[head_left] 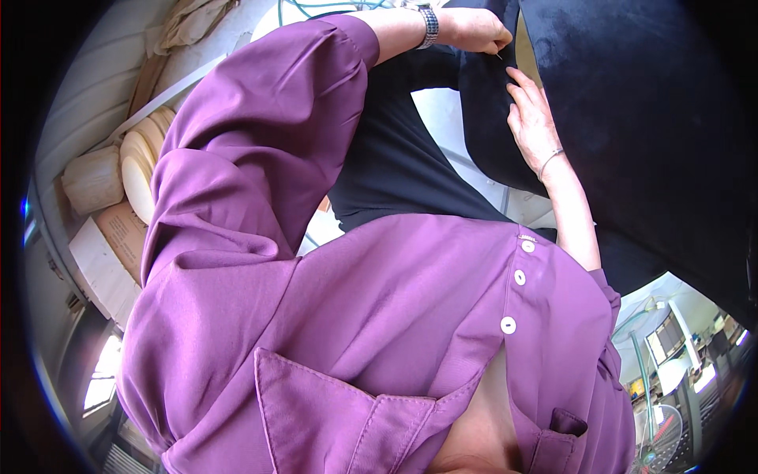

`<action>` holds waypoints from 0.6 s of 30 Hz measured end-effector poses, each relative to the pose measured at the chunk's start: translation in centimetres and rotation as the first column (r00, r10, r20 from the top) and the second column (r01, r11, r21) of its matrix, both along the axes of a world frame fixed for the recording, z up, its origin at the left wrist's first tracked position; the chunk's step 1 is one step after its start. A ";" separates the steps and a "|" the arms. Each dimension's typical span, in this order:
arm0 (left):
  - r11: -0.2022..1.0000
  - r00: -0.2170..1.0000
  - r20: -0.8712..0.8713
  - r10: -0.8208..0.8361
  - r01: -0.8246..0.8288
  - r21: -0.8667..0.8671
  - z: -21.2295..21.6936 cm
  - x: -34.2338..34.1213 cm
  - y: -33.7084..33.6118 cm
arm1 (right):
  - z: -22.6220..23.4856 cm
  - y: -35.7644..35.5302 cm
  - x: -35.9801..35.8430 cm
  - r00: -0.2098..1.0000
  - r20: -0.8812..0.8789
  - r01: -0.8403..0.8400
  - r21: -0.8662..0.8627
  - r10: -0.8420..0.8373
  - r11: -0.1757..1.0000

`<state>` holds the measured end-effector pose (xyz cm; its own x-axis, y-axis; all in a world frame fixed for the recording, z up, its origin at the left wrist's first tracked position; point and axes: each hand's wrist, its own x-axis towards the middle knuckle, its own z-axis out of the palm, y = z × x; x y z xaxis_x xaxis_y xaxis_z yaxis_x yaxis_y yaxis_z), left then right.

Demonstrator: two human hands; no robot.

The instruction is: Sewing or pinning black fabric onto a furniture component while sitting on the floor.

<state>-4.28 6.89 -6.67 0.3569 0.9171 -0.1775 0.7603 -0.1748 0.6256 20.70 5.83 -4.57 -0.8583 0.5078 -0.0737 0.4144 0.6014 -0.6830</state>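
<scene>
The black cloth [639, 118], with a short shiny pile, hangs large over the right side and also passes under both hands. The left hand [478, 31] has its fingers pinched together close to the edge of the cloth, and at their tips a thin sliver shows; it is too small to tell its kind. The right hand [534, 118] lies just beside, with its fingers stretched along the edge, near a tan strip [525, 51] between two parts of the cloth; whether they grip, I cannot tell.

Around, many things are partly hidden. The purple shirt [379, 292] fills the lower middle, and its left sleeve [253, 150] stands before the shelf side, covering some of the round pale discs [138, 170]. Beside these discs there is a cream bundle [93, 180], and below them a cardboard box [125, 229]. At the upper left a beige cloth heap [192, 22] lies. At the lower right a fan [663, 434] stands in the background.

About writing: the cardboard box carries small dark print, too small to read clearly.
</scene>
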 end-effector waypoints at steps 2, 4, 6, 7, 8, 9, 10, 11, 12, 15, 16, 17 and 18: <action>1.000 0.987 -0.160 -0.010 0.006 -0.027 -0.4 0.5 -0.2 | -0.6 0.1 0.0 1.000 -0.019 -0.005 0.044 0.005 0.999; 0.995 0.995 -0.081 -0.052 0.045 -0.086 0.1 -0.9 0.3 | -0.8 0.2 0.1 0.999 -0.043 -0.007 0.086 0.011 0.996; 0.954 0.996 0.092 0.013 0.015 -0.299 1.6 -2.2 0.7 | -0.8 0.4 0.3 0.999 -0.047 -0.016 0.092 0.020 0.996; 0.956 0.990 0.139 0.019 0.022 -0.294 1.7 -2.6 1.3 | -0.9 0.4 0.4 0.999 -0.042 -0.016 0.093 0.020 0.996; 0.958 0.987 0.159 0.012 0.034 -0.285 1.4 -2.8 1.8 | -1.0 0.5 0.5 0.999 -0.047 -0.005 0.082 0.009 0.997; 0.959 0.985 0.174 0.011 0.039 -0.279 1.5 -3.0 2.1 | -0.9 0.5 0.4 0.998 -0.056 0.001 0.069 0.003 0.998; 0.954 0.987 0.154 0.045 0.003 -0.301 1.8 -3.0 2.2 | -0.9 0.5 0.4 0.998 -0.055 -0.003 0.067 0.006 0.998; 0.953 0.987 0.155 0.049 0.001 -0.303 1.5 -2.8 2.3 | -0.9 0.5 0.4 0.998 -0.066 0.018 0.049 -0.015 0.999; 0.953 0.978 0.206 0.034 0.031 -0.303 1.1 -2.6 2.2 | -0.8 0.5 0.3 0.996 -0.077 0.034 0.030 -0.032 0.999; 0.955 0.984 0.181 0.000 0.054 -0.293 -0.2 -2.4 2.4 | -0.5 0.5 0.2 0.999 -0.031 0.015 0.052 -0.013 0.999; 0.959 0.984 0.178 -0.018 0.067 -0.275 -0.6 -2.4 2.4 | -0.5 0.5 0.2 1.000 -0.029 0.012 0.050 -0.011 0.999; 0.963 0.984 0.174 -0.035 0.080 -0.258 -1.1 -2.5 2.3 | -0.5 0.5 0.2 1.000 -0.028 -0.006 0.063 0.008 0.998; 0.963 0.984 0.176 -0.037 0.082 -0.257 -1.1 -2.5 2.4 | -0.5 0.5 0.2 0.999 -0.027 -0.020 0.078 0.022 0.997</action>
